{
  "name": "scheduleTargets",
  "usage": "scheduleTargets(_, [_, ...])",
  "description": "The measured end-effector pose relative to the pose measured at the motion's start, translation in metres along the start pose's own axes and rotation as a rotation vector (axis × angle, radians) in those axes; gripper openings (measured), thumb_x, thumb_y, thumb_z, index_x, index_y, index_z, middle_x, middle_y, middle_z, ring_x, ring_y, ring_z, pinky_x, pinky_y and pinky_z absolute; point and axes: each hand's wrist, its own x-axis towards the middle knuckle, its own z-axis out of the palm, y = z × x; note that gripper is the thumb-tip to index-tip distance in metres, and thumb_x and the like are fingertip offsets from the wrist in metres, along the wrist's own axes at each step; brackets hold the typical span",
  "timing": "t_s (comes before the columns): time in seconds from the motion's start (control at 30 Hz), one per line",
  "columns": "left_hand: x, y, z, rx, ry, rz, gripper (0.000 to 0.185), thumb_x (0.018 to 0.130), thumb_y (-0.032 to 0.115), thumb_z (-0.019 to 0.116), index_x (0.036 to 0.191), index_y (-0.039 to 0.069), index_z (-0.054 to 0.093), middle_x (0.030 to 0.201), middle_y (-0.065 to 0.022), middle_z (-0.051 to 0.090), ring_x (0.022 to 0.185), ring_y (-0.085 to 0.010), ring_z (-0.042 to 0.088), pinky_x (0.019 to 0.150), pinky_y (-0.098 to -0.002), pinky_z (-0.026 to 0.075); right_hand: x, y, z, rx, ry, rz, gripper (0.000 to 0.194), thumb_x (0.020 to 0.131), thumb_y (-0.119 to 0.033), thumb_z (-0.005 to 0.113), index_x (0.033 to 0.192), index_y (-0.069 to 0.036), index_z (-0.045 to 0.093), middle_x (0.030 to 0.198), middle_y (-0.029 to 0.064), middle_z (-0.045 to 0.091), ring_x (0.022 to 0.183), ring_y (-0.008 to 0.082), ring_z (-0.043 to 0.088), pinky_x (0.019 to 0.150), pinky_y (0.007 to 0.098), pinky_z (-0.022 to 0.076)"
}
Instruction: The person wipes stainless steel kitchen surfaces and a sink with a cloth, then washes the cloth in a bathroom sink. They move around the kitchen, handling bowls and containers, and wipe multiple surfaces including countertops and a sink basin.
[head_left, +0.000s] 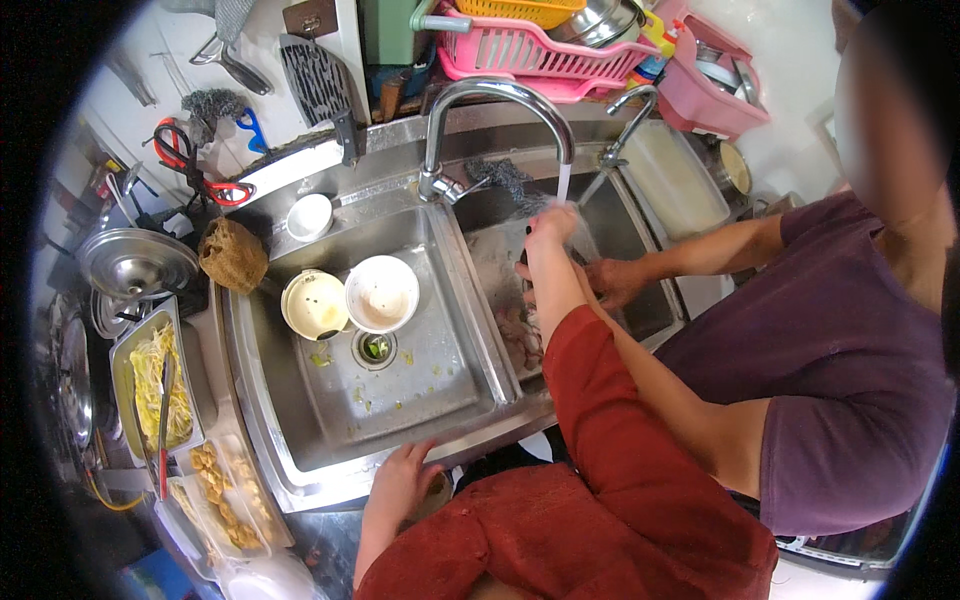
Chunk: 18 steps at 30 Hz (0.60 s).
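Water runs from the tall chrome faucet onto my right hand, which is above the right sink basin; I cannot tell whether it holds anything. My left hand rests at the front rim of the steel sink, fingers spread, nothing in it. In the left basin stand a cream bowl and a white bowl beside the drain, with green and yellow food scraps around. A small white cup stands on the back ledge.
At the right, a person in a purple shirt has their hands in the right basin, close to my right arm. A metal container of bean sprouts with tongs is at the left. Behind stands a pink dish rack; a cleaver hangs at the wall.
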Motion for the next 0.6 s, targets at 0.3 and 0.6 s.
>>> scheduleTargets(0.3, [0.197,0.058,-0.026,-0.842,0.230,0.299,0.044,0.097,0.018,0.059,0.138,0.006,0.050,0.134,-0.0096,0.058,0.123,-0.0224,0.054,0.101,-0.0333,0.042,0.046,-0.016,-0.005,0.250,-0.032,0.219,0.014,0.094,-0.013,0.053,0.104,-0.009,0.062,0.094,0.0036,0.060,0.079,0.0175,0.054,0.068,0.0340,0.0426])
scheduleTargets(0.6, [0.414,0.142,0.015,-1.503,-0.102,-0.121,0.059,0.100,0.049,0.043,0.142,0.008,0.043,0.143,-0.0110,0.044,0.134,-0.0228,0.034,0.110,-0.0378,0.025,-0.027,-0.042,-0.024,-0.178,-0.406,0.112,0.051,0.101,-0.042,0.041,0.137,-0.007,0.048,0.129,0.0085,0.054,0.116,0.0217,0.050,0.096,0.0373,0.0412])
